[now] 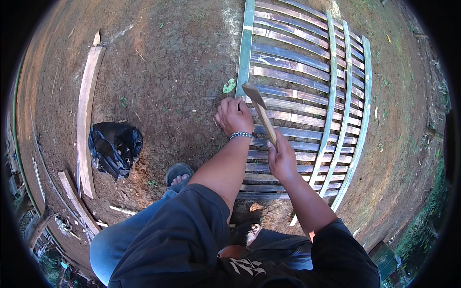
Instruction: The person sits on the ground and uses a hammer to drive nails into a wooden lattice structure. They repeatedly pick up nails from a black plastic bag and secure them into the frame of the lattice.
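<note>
My right hand (282, 161) is wrapped round the wooden handle of a hammer (265, 120). Its dark head is raised just above and beside my left hand (234, 116). That hand is closed, fingers curled, at the near end of a green bamboo strip (245, 53); anything pinched in it is hidden. The strip runs along the left edge of a bamboo slat panel (297, 93), which lies on the ground. Long crosspieces (346, 86) lie across the slats on the panel's right side.
To the left, a crumpled black plastic bag (115, 149) lies beside a long wooden plank (86, 110). A shorter board (77, 201) is nearer me. My sandalled foot (179, 174) rests on bare soil, and a green leaf (229, 86) lies by the strip.
</note>
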Available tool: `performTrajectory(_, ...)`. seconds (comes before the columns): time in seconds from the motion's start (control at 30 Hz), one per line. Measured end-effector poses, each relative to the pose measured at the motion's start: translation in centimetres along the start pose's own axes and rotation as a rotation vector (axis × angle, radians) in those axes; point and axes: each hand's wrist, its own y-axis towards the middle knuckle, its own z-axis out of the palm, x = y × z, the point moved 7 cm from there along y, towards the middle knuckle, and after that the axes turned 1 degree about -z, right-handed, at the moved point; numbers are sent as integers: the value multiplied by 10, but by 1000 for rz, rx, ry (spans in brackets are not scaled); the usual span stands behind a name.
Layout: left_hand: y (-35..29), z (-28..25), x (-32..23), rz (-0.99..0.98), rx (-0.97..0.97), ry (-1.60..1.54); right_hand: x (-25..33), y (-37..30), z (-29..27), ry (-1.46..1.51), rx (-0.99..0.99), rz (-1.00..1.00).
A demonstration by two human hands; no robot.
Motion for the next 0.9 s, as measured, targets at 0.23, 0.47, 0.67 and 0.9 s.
performTrajectory(0.23,1,-1,-1,25,-12,-8,-9,4,1,-47,53,113)
performTrajectory(0.47,1,-2,0,19,-10,-8,-17,6,7,-74,114,140)
performTrajectory(0.67,-1,1,2,-1,12,-8,-16,2,4,-25,30,89)
performTrajectory(0.9,0,1,4,-23,30,-36,-25,1,4,66,29,203)
